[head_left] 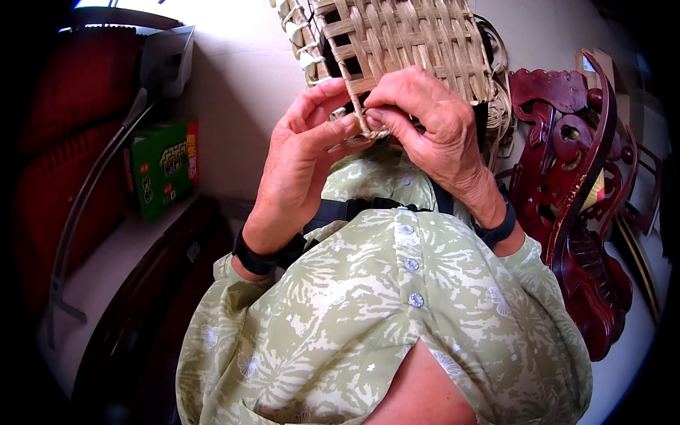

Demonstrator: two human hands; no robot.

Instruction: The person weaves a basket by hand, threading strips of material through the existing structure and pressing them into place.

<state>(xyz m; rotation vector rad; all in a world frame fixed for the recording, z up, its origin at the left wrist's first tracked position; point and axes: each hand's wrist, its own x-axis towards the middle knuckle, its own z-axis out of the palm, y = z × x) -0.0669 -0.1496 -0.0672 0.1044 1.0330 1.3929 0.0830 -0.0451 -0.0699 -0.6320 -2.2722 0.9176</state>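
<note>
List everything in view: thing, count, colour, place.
Weave: one, tan, top centre
Tied edging: one, tan and white, beside weave
Strands: several, tan, right of weave
Box: one, green and red, left
Stand: one, grey, left
Cushioning: count unclear, red, far left
Dark furniture: one, brown, lower left
Carved furniture: count unclear, red-brown, right
Cardboard: count unclear, brown, upper right
Floor: one, pale, upper left
Shirt: one, green, centre
Strap: one, black, waist
Wristbands: two, black, wrists
Left hand: one, bare, at weave's corner
Right hand: one, bare, at weave's corner
</note>
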